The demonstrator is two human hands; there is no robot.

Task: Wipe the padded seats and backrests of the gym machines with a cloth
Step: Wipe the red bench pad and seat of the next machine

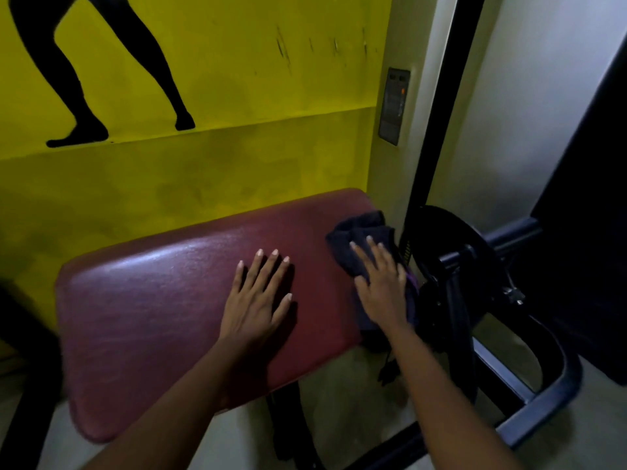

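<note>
A wide maroon padded rest (152, 300) fills the middle of the view, tilted, with a shine on its upper left. My left hand (259, 300) lies flat on the pad's middle, fingers spread and straight. My right hand (381, 283) presses a dark navy cloth (359, 232) against the pad's right end with straight fingers. The cloth bunches above my fingertips and hangs over the pad's right edge.
A yellow wall (237, 96) with a black leg silhouette stands right behind the pad. A black machine frame with a round plate (451, 266) and tubes (543, 401) crowds the right side. A grey switch panel (393, 106) is on the wall. Grey floor lies below.
</note>
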